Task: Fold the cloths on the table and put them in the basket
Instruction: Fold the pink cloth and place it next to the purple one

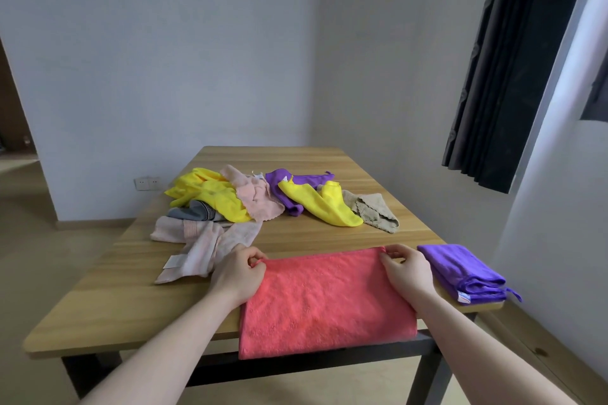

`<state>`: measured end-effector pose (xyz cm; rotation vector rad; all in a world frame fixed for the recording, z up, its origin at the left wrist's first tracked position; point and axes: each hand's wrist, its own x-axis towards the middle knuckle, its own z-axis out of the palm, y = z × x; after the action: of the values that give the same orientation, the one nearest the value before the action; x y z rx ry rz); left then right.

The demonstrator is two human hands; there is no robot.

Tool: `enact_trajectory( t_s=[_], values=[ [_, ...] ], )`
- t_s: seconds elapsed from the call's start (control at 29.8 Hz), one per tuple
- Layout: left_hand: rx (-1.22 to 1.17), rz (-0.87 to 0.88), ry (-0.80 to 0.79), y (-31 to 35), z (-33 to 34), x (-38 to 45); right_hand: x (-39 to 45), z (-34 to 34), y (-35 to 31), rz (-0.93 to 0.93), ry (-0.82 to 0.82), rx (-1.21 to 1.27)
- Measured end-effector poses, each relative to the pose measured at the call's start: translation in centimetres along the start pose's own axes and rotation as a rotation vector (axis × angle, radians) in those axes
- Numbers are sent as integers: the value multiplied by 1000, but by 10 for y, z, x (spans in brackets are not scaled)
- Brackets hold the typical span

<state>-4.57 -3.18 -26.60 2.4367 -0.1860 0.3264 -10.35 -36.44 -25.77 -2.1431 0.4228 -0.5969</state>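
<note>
A coral-red terry cloth (325,302) is spread on the near edge of the wooden table (98,299), its front hem hanging over. Its far left corner is pinched by the left hand (238,273), its far right corner by the right hand (406,268). A folded purple microfibre cloth (467,273) lies just right of it. Unfolded yellow, pink, purple, grey and beige cloths (263,200) are heaped farther back.

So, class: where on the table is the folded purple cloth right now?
In the head view, the folded purple cloth lies at the table's near right corner, just right of the red cloth and the right hand.
</note>
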Motion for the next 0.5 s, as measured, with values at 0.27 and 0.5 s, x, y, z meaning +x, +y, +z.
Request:
enact_trajectory(
  t_s=[0.27, 0.5],
  values=[
    [-95, -5, 108, 2, 0, -2, 1, -4, 2, 63, 3, 203],
    [-114, 104, 320, 0, -1, -2, -1, -9, 2, 100, 18, 366]
  ],
)
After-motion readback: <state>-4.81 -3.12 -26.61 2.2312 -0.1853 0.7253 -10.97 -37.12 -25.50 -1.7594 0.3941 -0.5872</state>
